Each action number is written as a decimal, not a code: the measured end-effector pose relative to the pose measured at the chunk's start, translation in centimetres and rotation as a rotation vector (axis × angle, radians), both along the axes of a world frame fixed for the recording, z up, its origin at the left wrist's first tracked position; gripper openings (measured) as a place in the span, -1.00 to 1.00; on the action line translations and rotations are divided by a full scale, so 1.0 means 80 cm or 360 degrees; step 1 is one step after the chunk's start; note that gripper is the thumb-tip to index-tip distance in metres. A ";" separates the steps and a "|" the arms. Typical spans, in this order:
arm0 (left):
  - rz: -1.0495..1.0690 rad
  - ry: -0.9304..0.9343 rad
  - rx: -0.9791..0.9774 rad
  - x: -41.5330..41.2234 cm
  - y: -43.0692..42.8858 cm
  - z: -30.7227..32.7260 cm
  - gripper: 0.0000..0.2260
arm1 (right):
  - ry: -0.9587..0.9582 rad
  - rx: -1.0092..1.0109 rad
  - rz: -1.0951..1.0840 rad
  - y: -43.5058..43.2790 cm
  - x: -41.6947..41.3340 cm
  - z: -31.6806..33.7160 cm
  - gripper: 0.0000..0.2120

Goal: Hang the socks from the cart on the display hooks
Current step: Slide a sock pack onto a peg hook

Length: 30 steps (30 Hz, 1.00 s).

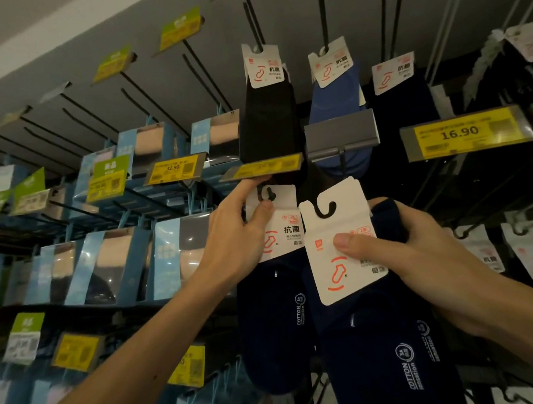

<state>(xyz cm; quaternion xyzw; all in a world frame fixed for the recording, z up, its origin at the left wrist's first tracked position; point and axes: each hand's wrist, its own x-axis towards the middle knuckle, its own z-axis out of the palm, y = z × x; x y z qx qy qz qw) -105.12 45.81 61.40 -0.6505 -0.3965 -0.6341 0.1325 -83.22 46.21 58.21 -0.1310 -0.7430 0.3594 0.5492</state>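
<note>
**Hands.** Left hand [239, 231] held high, thumb and fingers pinching the card top of the left pack [274, 309] at a dark hook tip [261, 191], directly under a price tag [263, 168] touching the fingertips. Slot fully over the hook or not: cannot tell. Right hand [416, 255] beside and slightly lower, thumb pressed on the card face, fingers curled behind, gripping the right pack [374, 335]. Slot of that card free, on no hook. Cart out of view.

**Likely faults.**
- Left pack dropped if released with the slot only half seated.
- Card torn or creased at the slot by a skewed push.
- Price tag knocked upward or off by the left fingertips.
- Right pack's card bent under thumb pressure.
- Right pack snagged on the left pack, just beside it, during transfer.
</note>
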 end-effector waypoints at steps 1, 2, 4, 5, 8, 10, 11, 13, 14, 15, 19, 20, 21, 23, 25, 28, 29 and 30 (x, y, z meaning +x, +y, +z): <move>-0.0012 -0.0023 -0.0039 -0.001 0.002 -0.002 -0.76 | 0.0008 0.0004 0.0008 0.002 0.000 0.000 -0.67; -0.0053 -0.0076 -0.0093 -0.002 0.003 -0.004 -0.77 | 0.0015 0.0004 0.0018 0.003 0.000 0.000 -0.68; -0.0137 -0.0188 -0.0158 -0.003 0.007 -0.008 -0.81 | 0.0022 -0.0001 0.0038 0.006 0.000 0.000 -0.68; -0.0145 -0.0220 -0.0158 -0.003 0.010 -0.009 -0.83 | 0.0022 -0.0005 0.0045 0.007 -0.001 -0.001 -0.68; -0.0148 -0.0290 -0.0195 0.000 0.025 -0.013 -0.84 | 0.0031 -0.0022 0.0044 0.014 -0.003 -0.002 -0.66; -0.0161 -0.0337 -0.0234 0.001 0.037 -0.017 -0.80 | 0.0041 -0.0048 0.0046 0.019 -0.005 -0.002 -0.64; -0.0174 -0.0353 -0.0248 0.001 0.042 -0.019 -0.78 | 0.0050 -0.0061 0.0052 0.022 -0.005 -0.002 -0.63; -0.0183 -0.0355 -0.0270 0.001 0.049 -0.020 -0.77 | 0.0063 -0.0080 0.0058 0.027 -0.005 -0.002 -0.60; -0.0181 -0.0348 -0.0283 0.001 0.050 -0.020 -0.76 | 0.0066 -0.0086 0.0056 0.029 -0.005 -0.003 -0.58; -0.0178 -0.0335 -0.0296 0.001 0.052 -0.020 -0.75 | 0.0067 -0.0092 0.0055 0.032 -0.005 -0.004 -0.57; -0.0093 -0.0221 -0.0372 0.000 0.057 -0.021 -0.73 | 0.0044 -0.0104 0.0060 0.039 -0.007 -0.009 -0.56; -0.0063 -0.0205 -0.0399 -0.001 0.057 -0.021 -0.72 | 0.0039 -0.0103 0.0062 0.040 -0.007 -0.010 -0.56; -0.0041 -0.0200 -0.0426 -0.001 0.055 -0.021 -0.70 | 0.0036 -0.0102 0.0059 0.041 -0.007 -0.010 -0.56; 0.0055 -0.0143 -0.0425 -0.001 0.046 -0.024 -0.69 | 0.0034 -0.0111 0.0041 0.043 -0.008 -0.012 -0.54; 0.0380 0.0020 -0.0219 0.004 0.029 -0.035 -0.74 | 0.0038 -0.0127 0.0044 0.044 -0.008 -0.014 -0.53; 0.0258 -0.0070 -0.0021 0.028 -0.006 -0.058 -0.84 | 0.0058 -0.0152 0.0073 0.044 -0.010 -0.017 -0.55; 0.0040 -0.0222 -0.0119 0.038 -0.016 -0.063 -0.83 | 0.0077 -0.0165 0.0090 0.043 -0.013 -0.018 -0.58; -0.0201 -0.0399 -0.0272 0.049 -0.025 -0.065 -0.75 | 0.0096 -0.0178 0.0110 0.042 -0.018 -0.018 -0.62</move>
